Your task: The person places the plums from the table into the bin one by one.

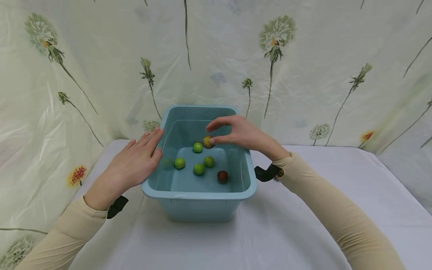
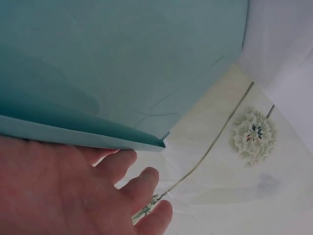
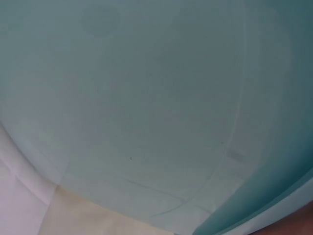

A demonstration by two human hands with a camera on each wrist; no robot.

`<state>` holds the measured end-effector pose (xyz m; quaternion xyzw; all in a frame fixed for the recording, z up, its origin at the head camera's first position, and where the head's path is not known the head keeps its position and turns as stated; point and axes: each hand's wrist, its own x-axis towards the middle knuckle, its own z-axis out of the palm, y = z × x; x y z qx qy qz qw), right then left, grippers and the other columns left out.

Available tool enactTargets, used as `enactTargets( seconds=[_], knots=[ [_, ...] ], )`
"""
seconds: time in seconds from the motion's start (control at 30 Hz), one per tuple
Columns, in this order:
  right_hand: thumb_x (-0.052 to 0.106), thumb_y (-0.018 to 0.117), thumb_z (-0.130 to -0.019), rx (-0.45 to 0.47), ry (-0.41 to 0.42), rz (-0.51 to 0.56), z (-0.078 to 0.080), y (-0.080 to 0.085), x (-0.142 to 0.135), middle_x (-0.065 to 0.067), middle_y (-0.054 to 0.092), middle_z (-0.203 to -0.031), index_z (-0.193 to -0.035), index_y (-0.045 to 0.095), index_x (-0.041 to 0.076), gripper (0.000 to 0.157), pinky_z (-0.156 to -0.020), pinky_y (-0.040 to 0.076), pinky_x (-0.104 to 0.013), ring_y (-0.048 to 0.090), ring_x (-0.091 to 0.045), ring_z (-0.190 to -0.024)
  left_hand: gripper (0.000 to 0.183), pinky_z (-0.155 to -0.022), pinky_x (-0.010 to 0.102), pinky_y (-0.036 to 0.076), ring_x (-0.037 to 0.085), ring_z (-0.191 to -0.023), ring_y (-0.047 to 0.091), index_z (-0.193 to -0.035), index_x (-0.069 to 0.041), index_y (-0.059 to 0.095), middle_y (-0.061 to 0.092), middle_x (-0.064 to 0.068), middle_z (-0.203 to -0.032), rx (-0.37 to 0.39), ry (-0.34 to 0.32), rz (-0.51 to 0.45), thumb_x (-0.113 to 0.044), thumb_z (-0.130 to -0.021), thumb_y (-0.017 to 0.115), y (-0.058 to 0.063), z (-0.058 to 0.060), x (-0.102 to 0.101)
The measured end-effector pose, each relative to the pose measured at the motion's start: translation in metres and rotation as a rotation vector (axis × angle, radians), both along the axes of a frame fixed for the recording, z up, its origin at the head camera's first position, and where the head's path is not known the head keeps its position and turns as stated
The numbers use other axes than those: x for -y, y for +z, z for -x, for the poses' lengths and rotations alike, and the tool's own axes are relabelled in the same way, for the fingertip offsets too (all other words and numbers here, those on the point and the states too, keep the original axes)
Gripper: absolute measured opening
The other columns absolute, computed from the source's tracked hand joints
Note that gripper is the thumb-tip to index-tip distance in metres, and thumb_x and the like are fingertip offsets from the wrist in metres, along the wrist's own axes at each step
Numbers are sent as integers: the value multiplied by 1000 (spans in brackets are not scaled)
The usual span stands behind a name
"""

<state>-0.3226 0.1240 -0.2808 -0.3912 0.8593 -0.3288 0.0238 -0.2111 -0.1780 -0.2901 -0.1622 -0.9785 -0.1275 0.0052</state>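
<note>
A blue plastic basin holds small round fruits. My right hand reaches over its right rim, thumb and fingers spread apart. Its thumb tip overlaps a yellowish-red fruit in the head view, with the forefinger above and a gap between. Lower in the basin lie several green fruits and a dark red one. My left hand rests along the left rim, fingers fairly straight; the left wrist view shows its fingers beside the basin's edge. The right wrist view shows mostly the basin's outer wall.
The basin stands on a table with a white cloth. Behind and to the left hangs a glossy sheet printed with dandelions. Dark straps show at both wrists below beige sleeves.
</note>
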Motion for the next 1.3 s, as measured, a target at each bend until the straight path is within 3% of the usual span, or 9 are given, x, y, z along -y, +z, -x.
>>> enactTargets(
  seconds=[0.37,0.53,0.73,0.93,1.07,1.3],
  knots=[
    [37,75,-88,-6,10,86,-4,-3,-8,8,64,-121,-124,67,22,40,-99,43,-39,54,-6,-115,57,-115,60,12,35,-148,10,-158,-5,14,10,12,-164,-12,-14,15,-26,-106,25,-1,-1,0],
    [31,75,-88,-4,-30,129,-9,-2,-17,7,64,-123,-126,66,20,40,-105,37,-43,53,-9,-118,57,-114,60,12,36,-148,11,-158,-6,14,11,12,-163,-12,-9,9,-27,-106,25,-2,1,0],
    [18,74,-90,2,-105,189,-28,7,-28,-2,63,-126,-129,64,12,41,-108,34,-48,51,-20,-124,57,-114,61,14,37,-147,13,-158,-4,15,13,13,-163,-30,-17,22,-26,-106,25,-2,1,0],
    [13,71,-91,-29,-183,227,-47,15,-41,-7,62,-128,-129,63,6,40,-106,36,-49,49,-20,-126,56,-113,61,15,38,-147,15,-157,-3,17,14,15,-163,-45,-31,36,-24,-106,26,-3,0,1],
    [13,72,-91,-77,-211,261,-44,8,-54,-8,63,-128,-130,63,6,40,-107,35,-51,51,-21,-125,56,-113,61,15,38,-147,15,-157,-3,16,14,15,-163,-44,-32,33,-24,-106,26,-2,0,1],
    [22,74,-90,-114,-265,280,-31,-11,-81,5,64,-125,-130,65,21,41,-106,36,-46,52,-12,-122,56,-113,62,16,39,-147,16,-157,-2,17,14,16,-162,-57,-38,57,-24,-106,27,-3,-1,2]
  ],
)
